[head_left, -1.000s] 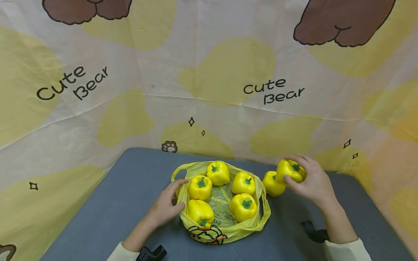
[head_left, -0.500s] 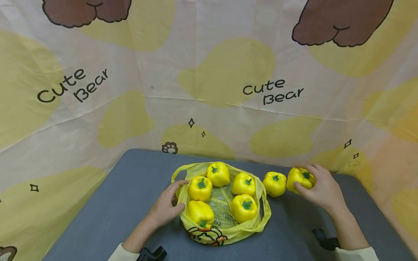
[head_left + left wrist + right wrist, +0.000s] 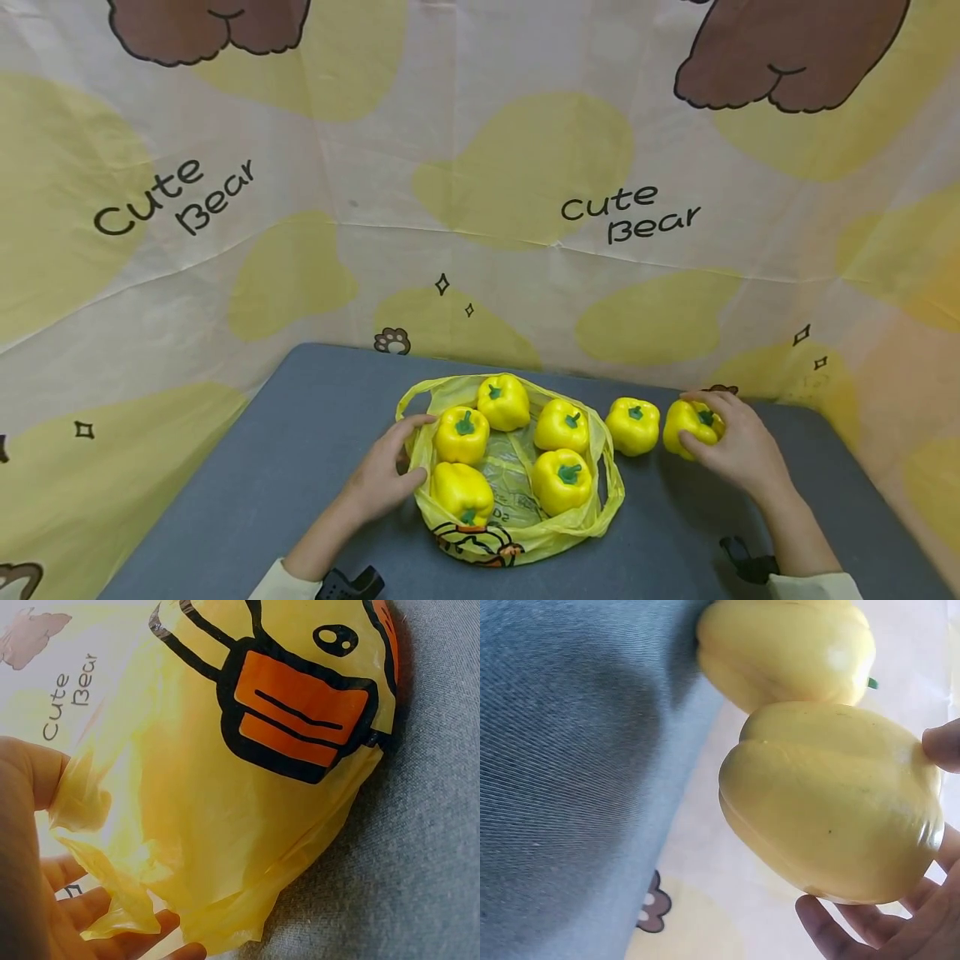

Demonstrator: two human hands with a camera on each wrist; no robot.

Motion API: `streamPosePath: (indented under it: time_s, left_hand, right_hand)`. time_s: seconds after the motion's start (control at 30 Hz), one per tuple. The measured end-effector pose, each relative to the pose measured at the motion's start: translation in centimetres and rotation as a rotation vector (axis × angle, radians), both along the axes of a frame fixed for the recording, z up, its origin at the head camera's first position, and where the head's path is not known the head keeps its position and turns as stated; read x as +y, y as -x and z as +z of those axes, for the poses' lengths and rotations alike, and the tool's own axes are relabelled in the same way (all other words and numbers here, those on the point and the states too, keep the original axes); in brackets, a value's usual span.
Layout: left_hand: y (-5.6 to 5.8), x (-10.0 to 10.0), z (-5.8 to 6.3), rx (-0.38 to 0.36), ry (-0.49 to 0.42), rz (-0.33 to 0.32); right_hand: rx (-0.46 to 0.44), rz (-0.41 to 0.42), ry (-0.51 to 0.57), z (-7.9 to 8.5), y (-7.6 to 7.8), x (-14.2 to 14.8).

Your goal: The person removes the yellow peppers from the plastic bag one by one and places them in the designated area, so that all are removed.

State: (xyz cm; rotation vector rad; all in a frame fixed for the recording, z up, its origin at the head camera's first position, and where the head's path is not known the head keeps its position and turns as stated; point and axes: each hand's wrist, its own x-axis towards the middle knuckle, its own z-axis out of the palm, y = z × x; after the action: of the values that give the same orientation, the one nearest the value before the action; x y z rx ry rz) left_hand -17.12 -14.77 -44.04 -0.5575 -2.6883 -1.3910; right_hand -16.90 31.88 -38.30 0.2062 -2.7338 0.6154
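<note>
A yellow plastic bag (image 3: pixel 543 543) stands wide open mid-table, a cartoon face (image 3: pixel 300 697) printed on its side. Inside are several yellow bell peppers with green stems, among them a front-left one (image 3: pixel 459 490) and a front-right one (image 3: pixel 561 482). My left hand (image 3: pixel 381 473) holds the bag's left edge, its fingers at the loose plastic in the left wrist view. To the right of the bag, my right hand (image 3: pixel 741 442) grips a bell pepper (image 3: pixel 681 423) between thumb and fingers, low over the table. Another bell pepper (image 3: pixel 633 427) sits between it and the bag.
The grey table (image 3: pixel 247 500) ends at a back edge close behind the peppers. A cloth backdrop (image 3: pixel 510 175) with bear prints and lettering hangs behind it. Dark straps (image 3: pixel 348 583) show at both wrists.
My right hand has moved right and down with its bell pepper, away from the one beside the bag, leaving a narrow gap. The left hand and the bag have stayed put.
</note>
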Motion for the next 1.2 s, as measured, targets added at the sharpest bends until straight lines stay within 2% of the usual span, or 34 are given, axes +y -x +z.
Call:
streamPosePath:
  time_s: [0.2, 0.4, 0.93, 1.2]
  left_hand:
    - [0.1, -0.1, -0.1, 0.003, 0.015, 0.006]
    - [0.0, 0.0, 0.0, -0.004, 0.014, 0.008]
    - [0.0, 0.0, -0.1, 0.012, 0.015, 0.01]
    - [-0.1, 0.0, -0.1, -0.002, -0.009, 0.004]
  right_hand:
    - [-0.063, -0.017, 0.008, -0.8, 0.3, 0.2]
    - [-0.057, -0.004, 0.006, -1.4, 0.6, 0.3]
    - [-0.12, -0.011, -0.018, -2.1, 1.0, 0.2]
    - [-0.136, -0.015, -0.029, -2.3, 1.0, 0.1]
